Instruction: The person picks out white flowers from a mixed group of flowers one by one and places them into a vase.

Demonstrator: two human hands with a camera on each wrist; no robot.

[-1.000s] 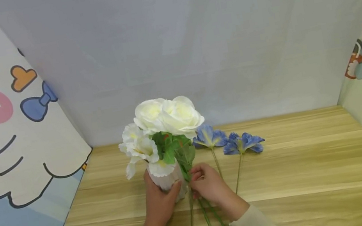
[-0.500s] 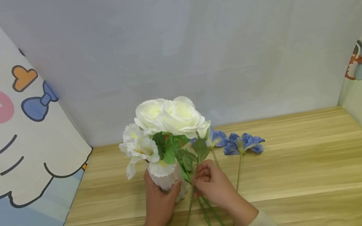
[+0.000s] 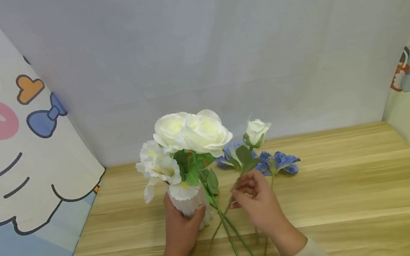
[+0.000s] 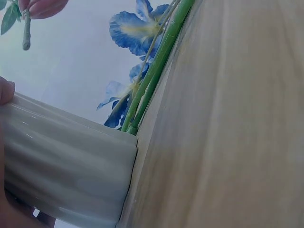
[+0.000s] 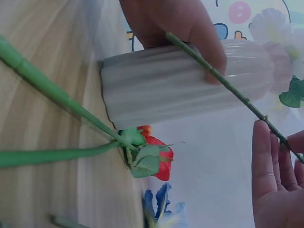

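My left hand (image 3: pixel 183 234) grips the white ribbed vase (image 3: pixel 188 206), which stands upright on the table. White ruffled flowers (image 3: pixel 159 166) and two large white roses (image 3: pixel 205 132) with green leaves crowd above its mouth. To the right of the vase, my right hand (image 3: pixel 260 204) pinches the stem of a white rosebud (image 3: pixel 257 132). That stem (image 5: pixel 223 80) slants in front of the vase in the right wrist view, its lower end free in the air. Thumb and fingers of the left hand wrap the vase wall (image 4: pixel 71 156).
Two blue irises (image 3: pixel 281 163) lie on the wooden table (image 3: pixel 360 193) behind and right of my right hand. A red flower (image 5: pixel 164 164) lies beside the vase base, with green stems (image 3: pixel 233 244) pointing toward me. A pale cloth wall (image 3: pixel 276 45) closes off the back.
My right hand has moved rightward, bringing the white rosebud out from behind the large roses into full view. The left hand and vase have stayed in place.
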